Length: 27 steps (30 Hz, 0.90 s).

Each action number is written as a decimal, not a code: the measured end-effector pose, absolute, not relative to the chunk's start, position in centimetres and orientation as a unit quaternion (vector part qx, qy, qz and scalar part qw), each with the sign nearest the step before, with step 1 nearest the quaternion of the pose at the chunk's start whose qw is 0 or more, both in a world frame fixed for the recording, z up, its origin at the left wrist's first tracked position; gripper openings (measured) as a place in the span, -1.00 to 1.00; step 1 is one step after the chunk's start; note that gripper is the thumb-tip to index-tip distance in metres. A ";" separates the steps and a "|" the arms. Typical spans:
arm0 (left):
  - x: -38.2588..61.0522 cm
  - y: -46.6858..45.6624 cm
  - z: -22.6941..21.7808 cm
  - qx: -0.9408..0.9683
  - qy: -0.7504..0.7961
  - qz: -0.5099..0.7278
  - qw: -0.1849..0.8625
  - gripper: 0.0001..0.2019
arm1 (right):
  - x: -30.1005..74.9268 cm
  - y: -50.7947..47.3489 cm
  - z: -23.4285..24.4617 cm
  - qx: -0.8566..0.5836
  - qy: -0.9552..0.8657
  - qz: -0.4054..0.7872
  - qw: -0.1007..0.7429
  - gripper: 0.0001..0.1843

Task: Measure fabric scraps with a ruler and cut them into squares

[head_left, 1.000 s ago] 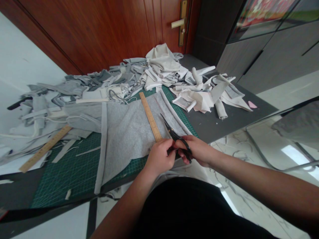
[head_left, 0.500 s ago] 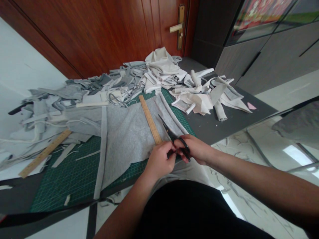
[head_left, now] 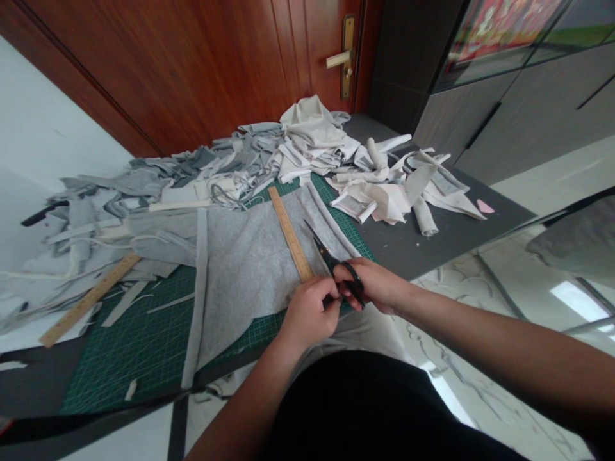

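Head view: grey cloth (head_left: 243,256) lay at 10 o'clock from the left hand (head_left: 312,314), whose fingers were curled, pinch indeterminable. Right hand (head_left: 377,285) fingers wrapped the scissors (head_left: 323,248), tips toward 11 o'clock. Risk, judged: a wrist dip might nick the cloth beneath; a left-hand nudge might skew the nearer ruler (head_left: 289,234). Count: cloth 1, scissors 1 pair, rulers 2 (nearer at left hand's 11 o'clock, farther ruler (head_left: 91,299) at 9), scraps (head_left: 312,128) uncountable.

Both forearms (head_left: 259,390) angle inward, the left hand (head_left: 313,310) curled close beside the bent-fingered right hand (head_left: 369,285).
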State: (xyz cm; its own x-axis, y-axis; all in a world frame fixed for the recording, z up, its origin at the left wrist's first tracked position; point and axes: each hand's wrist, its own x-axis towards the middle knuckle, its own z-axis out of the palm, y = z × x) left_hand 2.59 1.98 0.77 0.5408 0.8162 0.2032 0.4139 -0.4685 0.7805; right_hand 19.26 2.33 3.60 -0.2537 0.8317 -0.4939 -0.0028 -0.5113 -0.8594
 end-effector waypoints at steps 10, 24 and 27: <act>2.6 2.1 0.8 0.801 0.382 0.283 0.364 -0.82 | 19.2 2.9 3.7 -0.535 -0.410 0.680 0.288 -0.78; 2.6 2.0 1.0 0.806 0.377 0.287 0.356 -0.81 | 18.5 4.3 3.3 -0.520 -0.391 0.689 0.320 -0.77; 2.7 2.0 1.0 0.806 0.375 0.289 0.354 -0.81 | 18.5 4.6 3.3 -0.527 -0.385 0.690 0.315 -0.76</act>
State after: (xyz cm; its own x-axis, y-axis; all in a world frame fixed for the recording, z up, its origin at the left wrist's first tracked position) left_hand 2.66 2.00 1.01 0.5511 0.8100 0.2003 0.4010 -0.4676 0.7877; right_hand 18.48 4.60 3.33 -0.2472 0.8391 -0.4845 -0.0288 -0.5062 -0.8619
